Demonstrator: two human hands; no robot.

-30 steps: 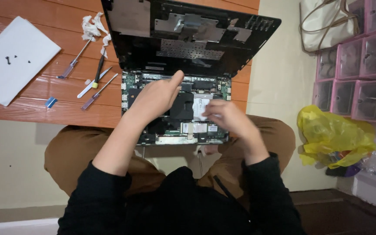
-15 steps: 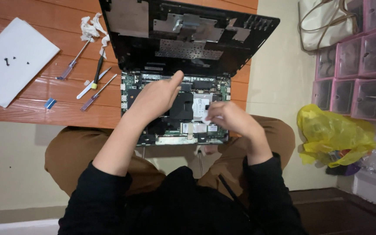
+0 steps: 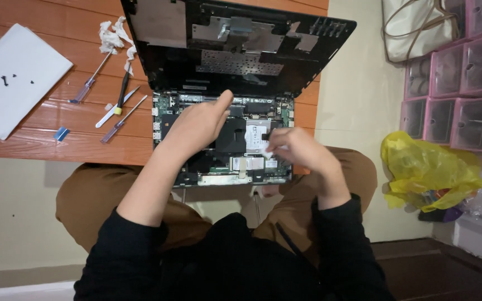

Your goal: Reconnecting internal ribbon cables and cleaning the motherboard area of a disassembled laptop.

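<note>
An opened laptop lies on the edge of the orange wooden table (image 3: 40, 139), its green board and black parts (image 3: 235, 139) bare. The removed black cover (image 3: 235, 44) leans up behind it. My left hand (image 3: 196, 125) rests on the left middle of the internals with fingers curled and thumb pointing at the far edge. My right hand (image 3: 297, 150) sits over the right side. Its fingertips are pinched together beside the silver drive (image 3: 255, 132). What they pinch is hidden.
Left of the laptop lie several screwdrivers (image 3: 121, 118), a crumpled white tissue (image 3: 112, 36), a small blue piece (image 3: 61, 134) and a white sheet (image 3: 18, 78) with small black screws on it. On the right stand pink drawer boxes (image 3: 458, 83), a yellow plastic bag (image 3: 425, 167) and a cream bag (image 3: 414, 28).
My right hand's fingers have shifted slightly at the drive. My left hand has stayed in place on the laptop.
</note>
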